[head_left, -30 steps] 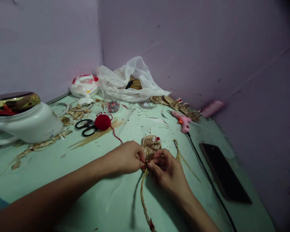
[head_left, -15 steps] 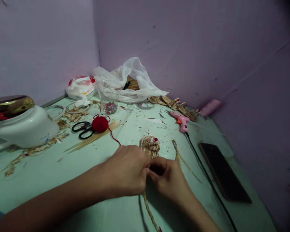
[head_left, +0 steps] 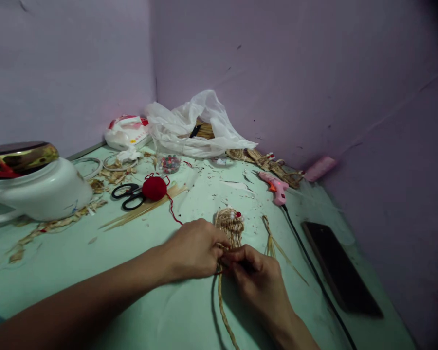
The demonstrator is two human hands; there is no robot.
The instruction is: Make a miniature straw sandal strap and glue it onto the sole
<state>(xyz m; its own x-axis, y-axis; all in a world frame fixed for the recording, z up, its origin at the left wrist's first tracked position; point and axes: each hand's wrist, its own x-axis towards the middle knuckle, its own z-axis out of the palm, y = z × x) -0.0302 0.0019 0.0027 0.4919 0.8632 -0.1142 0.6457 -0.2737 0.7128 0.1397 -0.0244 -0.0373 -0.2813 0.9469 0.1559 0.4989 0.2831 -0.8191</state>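
Note:
A small woven straw piece (head_left: 229, 224) with white and red beads at its top lies just beyond my fingertips. My left hand (head_left: 197, 250) is closed at its lower end, the fingers pinching it there. Close against it, my right hand (head_left: 261, 274) is closed in a pinch, with a bit of red strand at its fingertips. What lies between the fingers is mostly hidden. A braided straw cord (head_left: 223, 311) runs from beneath the hands toward me. Red yarn (head_left: 172, 209) leads from a red ball (head_left: 155, 188) to behind my left hand.
Black scissors (head_left: 129, 196) lie beside the yarn ball. To the right are a pink glue gun (head_left: 275, 187) with a black cord, and a phone (head_left: 341, 267). A white pot (head_left: 54, 194), a cup of beads (head_left: 170, 164) and a plastic bag (head_left: 200, 124) stand farther back.
My right hand has shifted down slightly and its fingers have turned at the lower end of the straw piece. A red strand now shows below my left fingers. The view has shifted slightly.

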